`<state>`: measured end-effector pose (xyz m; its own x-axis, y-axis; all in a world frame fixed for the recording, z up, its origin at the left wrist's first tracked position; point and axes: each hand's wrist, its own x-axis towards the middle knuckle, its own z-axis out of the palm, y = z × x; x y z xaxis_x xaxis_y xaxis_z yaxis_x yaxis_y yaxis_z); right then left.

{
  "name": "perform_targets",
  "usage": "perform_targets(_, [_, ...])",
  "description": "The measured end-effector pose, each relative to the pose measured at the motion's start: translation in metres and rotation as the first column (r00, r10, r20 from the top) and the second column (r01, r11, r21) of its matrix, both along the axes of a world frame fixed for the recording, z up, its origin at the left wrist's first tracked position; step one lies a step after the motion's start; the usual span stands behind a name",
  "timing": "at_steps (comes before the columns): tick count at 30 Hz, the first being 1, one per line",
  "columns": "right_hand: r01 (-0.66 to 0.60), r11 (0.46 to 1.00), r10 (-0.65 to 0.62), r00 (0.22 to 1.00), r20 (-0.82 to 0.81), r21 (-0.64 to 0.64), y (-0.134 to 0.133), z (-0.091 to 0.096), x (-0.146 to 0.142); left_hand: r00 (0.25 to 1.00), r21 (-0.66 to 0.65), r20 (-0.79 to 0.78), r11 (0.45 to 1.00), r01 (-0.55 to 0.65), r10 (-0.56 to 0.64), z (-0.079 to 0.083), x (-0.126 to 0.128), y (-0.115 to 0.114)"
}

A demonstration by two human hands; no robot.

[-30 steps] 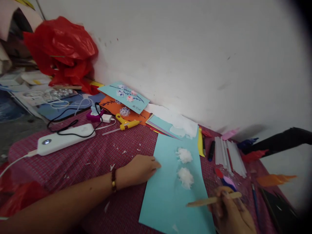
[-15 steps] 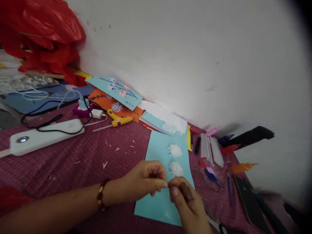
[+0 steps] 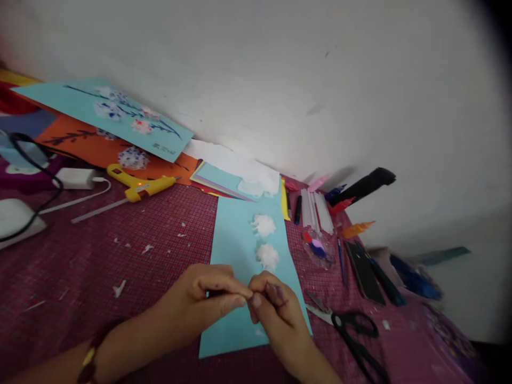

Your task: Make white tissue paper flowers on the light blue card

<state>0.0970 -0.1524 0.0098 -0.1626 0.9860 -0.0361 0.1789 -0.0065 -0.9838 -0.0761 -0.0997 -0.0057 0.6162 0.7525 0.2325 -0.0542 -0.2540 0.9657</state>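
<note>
My left hand [image 3: 204, 298] and my right hand [image 3: 272, 312] meet fingertip to fingertip over the near part of a light blue paper sheet [image 3: 236, 240]. Both hands are pinched closed on something too small to make out. Two white fluffy tufts [image 3: 267, 255] sit on the sheet just beyond my fingers. The sheet lies on a dark red checked cloth [image 3: 120, 266].
A yellow glue gun [image 3: 138, 184] lies to the left, with orange and blue decorated sheets [image 3: 116, 114] behind it against the white wall. Black scissors [image 3: 352, 330], white sticks [image 3: 316, 208], markers, a small dish of paint [image 3: 316, 248] and a black phone [image 3: 364, 266] lie right. Paper scraps dot the cloth.
My right hand dropped the wooden stick and came to meet my left hand in a pinch over the sheet. The view swung to the right and lower.
</note>
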Motion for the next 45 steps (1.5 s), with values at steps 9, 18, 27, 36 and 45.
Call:
perform_targets(9, [0.040,0.997,-0.049,0.988,0.149,0.066,0.001,-0.007,0.010,0.988,0.394,-0.106,0.917,-0.066,0.116,-0.002,0.005,-0.010])
perform_targets(18, [0.207,0.959,-0.246,0.946,0.212,0.192,0.003,-0.013,0.010,0.943,0.576,-0.284,0.817,0.023,0.174,-0.001,0.001,-0.013])
perform_targets(27, [0.208,0.977,-0.203,0.974,-0.105,0.038,0.002,-0.029,0.020,0.979,-0.305,0.137,0.934,0.189,-0.153,0.000,0.010,-0.006])
perform_targets(36, [0.099,0.989,-0.091,0.993,-0.076,0.107,0.004,-0.011,0.020,0.958,-0.503,0.263,0.831,0.237,-0.114,-0.016,0.016,-0.001])
perform_targets(45, [0.203,0.963,-0.233,0.958,0.168,0.176,0.016,-0.013,0.022,0.972,0.187,-0.227,0.978,0.098,-0.054,-0.007,0.008,-0.005])
